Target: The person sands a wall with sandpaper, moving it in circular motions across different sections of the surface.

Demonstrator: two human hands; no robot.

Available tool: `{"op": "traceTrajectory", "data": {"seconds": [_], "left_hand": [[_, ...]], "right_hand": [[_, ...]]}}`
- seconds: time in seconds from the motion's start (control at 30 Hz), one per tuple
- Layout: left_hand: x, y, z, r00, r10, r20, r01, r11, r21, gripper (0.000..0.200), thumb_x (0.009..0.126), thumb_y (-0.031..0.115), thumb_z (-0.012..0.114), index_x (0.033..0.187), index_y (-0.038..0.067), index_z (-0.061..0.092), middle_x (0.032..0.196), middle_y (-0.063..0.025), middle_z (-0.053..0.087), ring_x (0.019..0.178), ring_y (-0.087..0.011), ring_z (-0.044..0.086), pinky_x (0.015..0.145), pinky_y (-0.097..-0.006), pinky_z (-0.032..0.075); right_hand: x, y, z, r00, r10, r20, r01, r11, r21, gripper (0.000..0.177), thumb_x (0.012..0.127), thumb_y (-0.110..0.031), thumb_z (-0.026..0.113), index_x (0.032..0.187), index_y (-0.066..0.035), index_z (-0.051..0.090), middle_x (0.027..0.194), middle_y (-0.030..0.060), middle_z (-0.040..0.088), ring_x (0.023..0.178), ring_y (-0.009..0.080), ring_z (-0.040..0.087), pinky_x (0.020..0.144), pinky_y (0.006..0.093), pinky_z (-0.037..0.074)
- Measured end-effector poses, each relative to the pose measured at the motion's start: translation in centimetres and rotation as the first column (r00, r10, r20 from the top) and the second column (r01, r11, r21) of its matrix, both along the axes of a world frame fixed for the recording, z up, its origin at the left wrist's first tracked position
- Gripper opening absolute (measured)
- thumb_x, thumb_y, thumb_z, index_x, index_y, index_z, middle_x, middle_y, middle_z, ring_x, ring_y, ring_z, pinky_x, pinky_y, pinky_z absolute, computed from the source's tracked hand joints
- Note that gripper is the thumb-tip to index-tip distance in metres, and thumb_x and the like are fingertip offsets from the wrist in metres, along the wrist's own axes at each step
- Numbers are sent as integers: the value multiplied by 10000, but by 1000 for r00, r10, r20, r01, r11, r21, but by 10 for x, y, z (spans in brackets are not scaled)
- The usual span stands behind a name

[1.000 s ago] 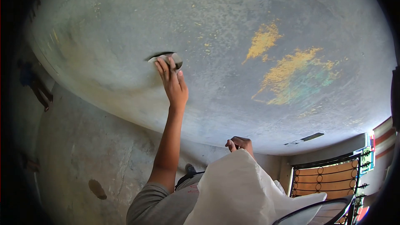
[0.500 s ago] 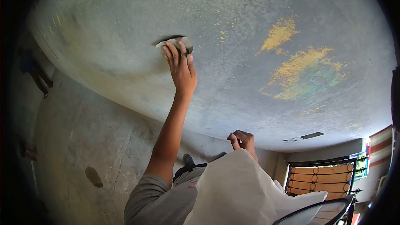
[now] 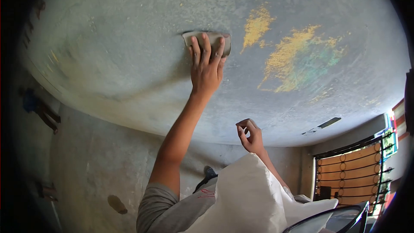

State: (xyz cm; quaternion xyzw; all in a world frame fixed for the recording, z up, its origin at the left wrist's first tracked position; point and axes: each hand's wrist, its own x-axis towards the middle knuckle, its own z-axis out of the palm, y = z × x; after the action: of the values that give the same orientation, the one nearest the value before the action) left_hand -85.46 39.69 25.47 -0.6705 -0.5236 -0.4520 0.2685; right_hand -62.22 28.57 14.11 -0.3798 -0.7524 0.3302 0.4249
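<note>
My left hand reaches up to a grey painted wall. Its fingers are spread over a grey piece of sandpaper, pressing it flat against the surface; the thumb lies along the right edge. To the right of the sandpaper are yellow patches and a mixed yellow and green patch on the wall. Lower down, my right hand hangs in front of the wall without gripping anything visible. Its fingers are curled, with the thumb close to the index finger.
White cloth or paper hangs before my chest, and a black-rimmed lens is at the bottom right. A barred metal gate stands to the right. Another person is at the far left. The concrete floor has a dark stain.
My left hand and the sandpaper have slid right, closer to the yellow patches, and the fingers are spread wider. My right hand has risen a little. The view has shifted too.
</note>
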Motion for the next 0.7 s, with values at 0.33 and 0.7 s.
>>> {"op": "traceTrajectory", "data": {"seconds": [0.33, 0.7], "left_hand": [[22, -17, -31, 996, -65, -68, 58, 994, -97, 449, 1016, 298, 554, 1464, 274, 545, 1626, -238, 242, 1472, -540, 200, 1165, -636, 233], [33, -13, -80, 991, -85, -99, 71, 987, -142, 493, 1003, 298, 571, 1491, 308, 501, 1621, -205, 285, 1474, -518, 225, 1160, -650, 255]], "right_hand": [[5, 3, 10, 981, -143, 133, 132, 987, 91, 407, 906, -170, 697, 1259, -21, 560, 1257, 164, 589, 1043, 350, 629, 884, 410, 539], [6, 3, 9, 989, -124, 82, 120, 991, 50, 408, 922, -184, 695, 1269, -24, 552, 1249, 145, 610, 971, 297, 674, 750, 387, 559]]}}
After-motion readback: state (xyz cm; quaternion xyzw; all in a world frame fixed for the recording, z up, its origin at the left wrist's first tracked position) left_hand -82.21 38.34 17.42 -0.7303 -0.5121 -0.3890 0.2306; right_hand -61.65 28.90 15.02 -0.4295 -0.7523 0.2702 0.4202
